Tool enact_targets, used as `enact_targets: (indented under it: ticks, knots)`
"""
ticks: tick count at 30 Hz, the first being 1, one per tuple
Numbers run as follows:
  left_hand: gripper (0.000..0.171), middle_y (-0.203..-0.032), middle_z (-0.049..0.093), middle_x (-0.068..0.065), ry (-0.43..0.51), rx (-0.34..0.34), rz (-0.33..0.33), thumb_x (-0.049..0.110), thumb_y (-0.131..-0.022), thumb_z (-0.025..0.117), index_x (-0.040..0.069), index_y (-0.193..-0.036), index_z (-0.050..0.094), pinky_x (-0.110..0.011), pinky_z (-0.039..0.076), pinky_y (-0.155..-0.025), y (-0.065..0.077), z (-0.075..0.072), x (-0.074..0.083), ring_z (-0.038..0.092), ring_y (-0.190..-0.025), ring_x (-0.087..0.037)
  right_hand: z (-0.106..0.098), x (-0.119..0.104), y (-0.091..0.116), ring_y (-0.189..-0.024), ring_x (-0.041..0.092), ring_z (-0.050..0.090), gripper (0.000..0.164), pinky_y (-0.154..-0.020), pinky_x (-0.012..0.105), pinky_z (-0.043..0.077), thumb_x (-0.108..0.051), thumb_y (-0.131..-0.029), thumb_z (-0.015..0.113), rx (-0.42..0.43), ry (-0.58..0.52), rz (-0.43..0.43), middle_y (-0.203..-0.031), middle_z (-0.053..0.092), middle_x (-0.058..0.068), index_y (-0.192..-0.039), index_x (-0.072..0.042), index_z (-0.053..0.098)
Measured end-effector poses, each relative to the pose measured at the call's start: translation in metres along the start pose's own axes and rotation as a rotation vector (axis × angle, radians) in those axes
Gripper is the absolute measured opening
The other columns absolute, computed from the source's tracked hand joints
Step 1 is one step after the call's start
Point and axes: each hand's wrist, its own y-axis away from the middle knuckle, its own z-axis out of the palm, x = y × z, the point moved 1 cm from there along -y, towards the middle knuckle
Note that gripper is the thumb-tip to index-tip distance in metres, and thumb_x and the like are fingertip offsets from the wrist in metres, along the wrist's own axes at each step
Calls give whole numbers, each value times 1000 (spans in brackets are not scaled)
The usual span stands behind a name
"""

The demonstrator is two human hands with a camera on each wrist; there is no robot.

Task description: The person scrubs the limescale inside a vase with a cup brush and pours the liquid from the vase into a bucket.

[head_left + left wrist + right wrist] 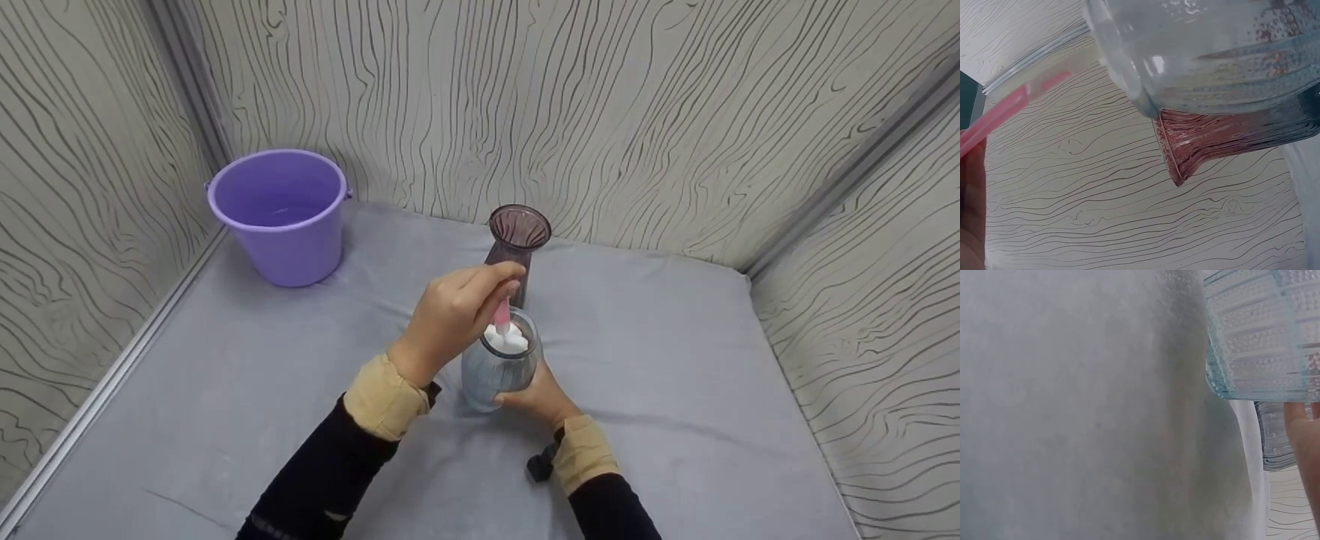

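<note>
My left hand (454,319) pinches the pink handle (502,311) of a brush from above. The brush's white, sponge-like head (506,341) sits in the mouth of a pale blue glass vase (495,375). In the left wrist view the pink handle (1002,115) runs toward the rim of the textured vase (1213,56). My right hand (544,397) grips the vase low on its right side. Part of that hand (1306,439) touches the ribbed glass (1264,337) in the right wrist view. Some right fingers are hidden behind the vase.
A purple glass vase (520,229) with a flared rim stands upright just behind the blue one. At the back left sits a purple bucket (292,251). Grey cloth (652,352) covers the table, and patterned wall panels (562,112) enclose it.
</note>
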Motion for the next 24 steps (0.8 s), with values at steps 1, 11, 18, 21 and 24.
enact_targets:
  ticks: [1, 11, 18, 21, 24]
  knots:
    - [19, -96, 75, -8, 0, 9, 3, 13, -103, 59, -1, -109, 70, -28, 59, -74, -1, 0, 0, 72, -82, -18, 0, 0, 1, -128, 22, 49, 125, -113, 38, 32, -35, -60, 99, 0, 6, 9, -144, 51, 18, -152, 4, 24]
    - [16, -100, 75, -9, 35, 45, -7, 9, -100, 64, -2, -109, 71, -29, 59, -77, -4, -7, -1, 73, -87, -19, 0, 0, 2, -130, 22, 47, 123, -116, 44, 26, -28, -62, 98, 9, 2, 24, -144, 49, 18, -152, 6, 21]
    - [18, -93, 74, -8, 73, 62, -59, -1, -92, 71, -2, -110, 71, -27, 58, -76, -1, -11, -7, 71, -81, -15, 0, 1, 2, -133, 28, 45, 127, -117, 48, 24, -27, -61, 98, 21, 21, 16, -146, 47, 22, -154, 5, 19]
    - [19, -87, 73, -7, 75, 82, -100, -3, -91, 71, -2, -110, 71, -27, 58, -72, 2, -13, -11, 70, -77, -15, 0, 1, 2, -132, 26, 46, 130, -117, 46, 25, -30, -60, 99, 20, 15, -7, -146, 47, 22, -154, 6, 17]
    - [18, -84, 72, -7, 76, 106, -137, -4, -91, 70, -2, -109, 71, -28, 57, -68, 3, -16, -14, 69, -74, -15, 1, 0, 2, -130, 24, 47, 130, -116, 44, 27, -32, -59, 99, 19, 11, -20, -145, 48, 22, -153, 7, 18]
